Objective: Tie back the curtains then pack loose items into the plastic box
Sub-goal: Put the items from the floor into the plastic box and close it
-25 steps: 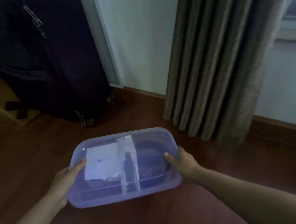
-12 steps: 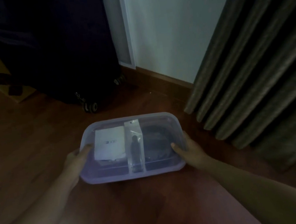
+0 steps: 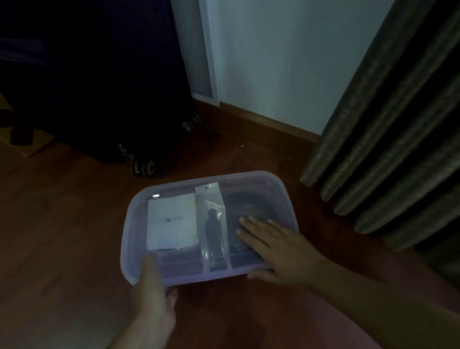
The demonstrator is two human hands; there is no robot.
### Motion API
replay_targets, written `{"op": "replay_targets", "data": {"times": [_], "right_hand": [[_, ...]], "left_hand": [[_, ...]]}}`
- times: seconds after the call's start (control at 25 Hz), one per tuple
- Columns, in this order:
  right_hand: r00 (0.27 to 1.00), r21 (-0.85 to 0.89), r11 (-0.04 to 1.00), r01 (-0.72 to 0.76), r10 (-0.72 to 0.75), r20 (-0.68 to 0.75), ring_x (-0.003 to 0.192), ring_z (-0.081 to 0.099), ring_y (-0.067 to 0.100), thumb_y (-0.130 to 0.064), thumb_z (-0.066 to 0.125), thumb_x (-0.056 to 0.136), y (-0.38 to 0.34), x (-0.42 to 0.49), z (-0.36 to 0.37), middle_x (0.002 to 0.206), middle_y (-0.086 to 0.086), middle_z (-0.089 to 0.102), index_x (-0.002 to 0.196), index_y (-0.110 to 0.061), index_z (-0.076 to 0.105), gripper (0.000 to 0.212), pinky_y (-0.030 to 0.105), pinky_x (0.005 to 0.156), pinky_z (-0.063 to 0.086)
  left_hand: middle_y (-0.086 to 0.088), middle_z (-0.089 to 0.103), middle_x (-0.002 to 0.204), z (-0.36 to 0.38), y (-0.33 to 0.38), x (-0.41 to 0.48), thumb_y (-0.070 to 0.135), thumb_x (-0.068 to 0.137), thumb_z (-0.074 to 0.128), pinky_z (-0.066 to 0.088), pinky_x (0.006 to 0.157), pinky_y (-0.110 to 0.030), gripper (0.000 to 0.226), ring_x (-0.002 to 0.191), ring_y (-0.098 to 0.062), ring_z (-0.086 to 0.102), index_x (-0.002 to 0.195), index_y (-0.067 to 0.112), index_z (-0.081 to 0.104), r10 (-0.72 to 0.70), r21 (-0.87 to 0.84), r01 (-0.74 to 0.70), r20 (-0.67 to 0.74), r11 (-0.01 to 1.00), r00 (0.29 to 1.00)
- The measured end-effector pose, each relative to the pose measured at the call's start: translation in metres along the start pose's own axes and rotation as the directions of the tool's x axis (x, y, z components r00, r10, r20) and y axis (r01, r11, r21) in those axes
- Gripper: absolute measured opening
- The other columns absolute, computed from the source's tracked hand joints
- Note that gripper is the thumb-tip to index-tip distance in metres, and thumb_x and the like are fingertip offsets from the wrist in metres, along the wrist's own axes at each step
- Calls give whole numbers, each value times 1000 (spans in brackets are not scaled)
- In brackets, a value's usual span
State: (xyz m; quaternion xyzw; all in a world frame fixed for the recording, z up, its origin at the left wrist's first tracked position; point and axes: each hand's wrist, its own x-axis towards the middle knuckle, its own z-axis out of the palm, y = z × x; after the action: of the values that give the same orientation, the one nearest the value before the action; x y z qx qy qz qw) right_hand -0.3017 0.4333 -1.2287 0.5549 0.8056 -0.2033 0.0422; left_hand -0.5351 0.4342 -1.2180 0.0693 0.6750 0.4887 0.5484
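The box [image 3: 130,228] sits on the floor [image 3: 42,243] straight ahead of the person, its long axis running left to right across them, so each hand meets its own end of the near long side. The left hand [image 3: 150,293] grips the near-left corner, fingers over the rim and thumb under the front wall (this hand is blurred, so the hold is read loosely). The right hand [image 3: 276,244] lies open and flat, fingers straight and pointing away, over the right third of the box, above a dark item [image 3: 250,204]. I cannot tell whether it presses a lid or the contents. A white card [image 3: 171,223] fills the left part and a clear packet [image 3: 213,226] lies across the middle, front to back. The curtain [image 3: 409,121] hangs just right of the box, the suitcase [image 3: 93,75] behind it. Packing looks nearly done. Any pressing or shifting would likely fall to the right hand, already on top.
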Motion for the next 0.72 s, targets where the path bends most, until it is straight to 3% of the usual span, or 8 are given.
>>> {"op": "replay_targets", "data": {"times": [0.08,0.16,0.2,0.28,0.44,0.72], "right_hand": [[998,-92,995,-48,44,-47,131,45,20,-65,6,90,-6,9,-1,144,7,44,139,-15,41,78,40,104,39],[989,-84,995,-45,32,-145,143,22,22,-65,16,89,-4,23,-9,155,8,21,147,-14,23,78,38,115,13],[986,-28,997,-65,60,-156,146,7,19,-63,21,90,-1,28,-13,158,6,7,149,-16,11,76,34,115,0],[985,11,999,-54,55,-163,145,-11,16,-55,30,94,7,37,-22,159,3,-9,150,-18,-2,74,30,112,-10],[996,1,997,-77,77,-46,144,-17,19,-45,32,98,21,49,-39,157,8,-18,148,-12,-9,73,29,112,-10],[980,-43,980,-196,193,-53,144,-15,24,-47,30,97,29,65,-43,156,14,-16,147,-8,-10,75,36,115,-6]], "left_hand": [[-1,62,89,23,12,17,20,86,55,52,75,-30,18,81,-14,61,103,17,59,20,-43,-17,86,999,996],[-3,62,86,50,28,37,7,85,53,52,68,-28,20,79,-17,61,104,9,60,49,-5,-49,154,999,987],[-7,64,92,61,33,47,4,84,54,53,73,-31,28,84,-21,63,112,4,59,70,30,-77,179,997,981],[-14,64,111,78,34,70,5,84,61,53,87,-39,39,99,-29,63,122,0,54,124,114,-148,195,982,973],[-11,64,117,102,37,88,30,84,68,52,91,-41,47,103,-29,62,123,7,57,276,298,-354,275,886,921],[-17,59,126,147,55,113,34,92,55,51,93,-45,53,107,-32,61,135,4,43,186,364,-353,422,862,887]]}}
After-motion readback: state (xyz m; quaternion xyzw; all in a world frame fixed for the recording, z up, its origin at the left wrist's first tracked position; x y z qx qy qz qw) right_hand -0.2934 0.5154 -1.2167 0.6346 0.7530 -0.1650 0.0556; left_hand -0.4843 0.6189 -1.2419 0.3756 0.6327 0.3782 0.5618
